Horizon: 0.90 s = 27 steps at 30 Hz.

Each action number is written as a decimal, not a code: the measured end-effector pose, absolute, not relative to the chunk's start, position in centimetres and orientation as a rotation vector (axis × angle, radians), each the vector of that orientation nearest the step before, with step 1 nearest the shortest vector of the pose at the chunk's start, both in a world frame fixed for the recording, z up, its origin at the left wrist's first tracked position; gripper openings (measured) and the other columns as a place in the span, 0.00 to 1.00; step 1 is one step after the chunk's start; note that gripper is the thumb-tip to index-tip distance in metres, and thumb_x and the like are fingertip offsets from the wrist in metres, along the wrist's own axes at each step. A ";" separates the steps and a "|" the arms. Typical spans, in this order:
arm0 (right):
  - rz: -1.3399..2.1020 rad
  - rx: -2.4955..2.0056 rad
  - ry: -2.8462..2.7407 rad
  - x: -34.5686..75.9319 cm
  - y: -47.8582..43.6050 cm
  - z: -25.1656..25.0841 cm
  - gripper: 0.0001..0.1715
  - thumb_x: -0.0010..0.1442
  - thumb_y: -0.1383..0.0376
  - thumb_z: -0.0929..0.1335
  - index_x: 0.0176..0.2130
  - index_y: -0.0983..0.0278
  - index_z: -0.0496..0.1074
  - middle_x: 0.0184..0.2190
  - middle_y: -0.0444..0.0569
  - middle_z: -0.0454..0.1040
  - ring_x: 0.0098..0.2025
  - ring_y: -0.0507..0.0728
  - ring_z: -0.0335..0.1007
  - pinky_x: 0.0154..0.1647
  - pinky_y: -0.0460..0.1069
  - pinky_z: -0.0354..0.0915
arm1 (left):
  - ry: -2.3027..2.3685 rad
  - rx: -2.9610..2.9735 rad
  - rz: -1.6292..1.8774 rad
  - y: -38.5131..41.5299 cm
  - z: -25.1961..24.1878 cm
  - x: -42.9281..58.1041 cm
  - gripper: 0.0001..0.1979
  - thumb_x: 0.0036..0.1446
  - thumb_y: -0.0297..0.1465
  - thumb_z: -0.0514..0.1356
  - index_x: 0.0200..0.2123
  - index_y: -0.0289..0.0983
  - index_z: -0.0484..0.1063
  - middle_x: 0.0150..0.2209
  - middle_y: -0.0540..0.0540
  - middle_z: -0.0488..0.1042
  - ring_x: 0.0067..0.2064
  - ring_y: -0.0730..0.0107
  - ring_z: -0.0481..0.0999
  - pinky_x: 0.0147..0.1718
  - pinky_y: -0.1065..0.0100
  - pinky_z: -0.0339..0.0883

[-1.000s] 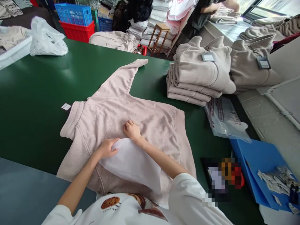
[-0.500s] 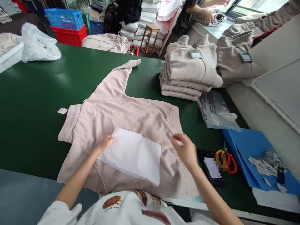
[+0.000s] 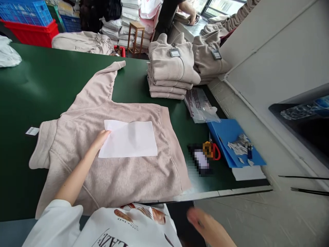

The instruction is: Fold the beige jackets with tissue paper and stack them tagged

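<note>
A beige garment (image 3: 123, 178) with a ribbed hem lies spread face down on the green table, one sleeve stretched out away from me. At its collar a tag (image 3: 32, 131) sticks out. My left hand (image 3: 102, 139) pinches the left edge of a white sheet of paper (image 3: 130, 139), which rests over the middle of the garment. Past the table's near edge, low in the picture, is my right hand (image 3: 204, 221), apart from the garment. Motion smears its fingers, so their position is unclear.
Folded beige garments (image 3: 171, 70) are stacked at the back right. Nearer lie a clear plastic bag (image 3: 202, 104), a blue folder (image 3: 233, 137) with scraps, scissors (image 3: 214, 151) and a phone (image 3: 202, 160). A wall (image 3: 267, 61) borders the right. A co-worker's hand (image 3: 190, 12) shows behind.
The view has turned to the right. My right hand has moved from beside the garment's hem down past the table edge. The paper lies flatter, still in my left hand.
</note>
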State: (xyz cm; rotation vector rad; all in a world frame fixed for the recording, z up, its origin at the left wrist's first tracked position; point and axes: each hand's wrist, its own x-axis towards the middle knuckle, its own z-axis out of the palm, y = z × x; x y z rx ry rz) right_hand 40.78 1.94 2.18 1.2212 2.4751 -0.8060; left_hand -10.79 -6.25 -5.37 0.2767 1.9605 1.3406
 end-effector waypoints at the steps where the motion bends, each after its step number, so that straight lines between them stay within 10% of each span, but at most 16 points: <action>1: -0.901 1.150 2.580 37.2 3.0 2.2 0.20 0.65 0.55 0.58 0.35 0.57 0.75 0.34 0.50 0.78 0.35 0.58 0.78 0.35 0.50 0.73 | 1.964 0.285 1.336 -6.1 -5.5 -10.9 0.18 0.44 0.43 0.58 0.34 0.36 0.72 0.32 0.45 0.77 0.34 0.61 0.78 0.29 0.68 0.69; 8: -0.695 0.471 3.151 9.7 6.7 -0.5 0.27 0.70 0.59 0.59 0.66 0.62 0.62 0.70 0.54 0.54 0.71 0.61 0.49 0.70 0.60 0.52 | 2.158 0.405 1.270 -7.0 -5.8 -13.2 0.21 0.50 0.39 0.59 0.45 0.34 0.70 0.41 0.42 0.78 0.42 0.59 0.78 0.41 0.63 0.72; 16: -0.583 0.392 3.120 3.9 7.0 -7.6 0.35 0.72 0.49 0.57 0.70 0.60 0.53 0.72 0.51 0.47 0.73 0.62 0.40 0.72 0.65 0.37 | 2.859 0.852 0.955 -8.3 -3.3 -12.7 0.32 0.57 0.29 0.53 0.65 0.26 0.56 0.63 0.26 0.62 0.67 0.46 0.59 0.65 0.49 0.53; 27: -0.349 0.831 3.127 15.8 20.1 -6.7 0.35 0.68 0.48 0.62 0.68 0.59 0.60 0.69 0.52 0.55 0.71 0.61 0.48 0.72 0.61 0.41 | 2.792 1.602 0.054 -3.9 -8.4 -7.1 0.32 0.67 0.42 0.44 0.67 0.30 0.58 0.69 0.33 0.54 0.71 0.46 0.50 0.66 0.40 0.41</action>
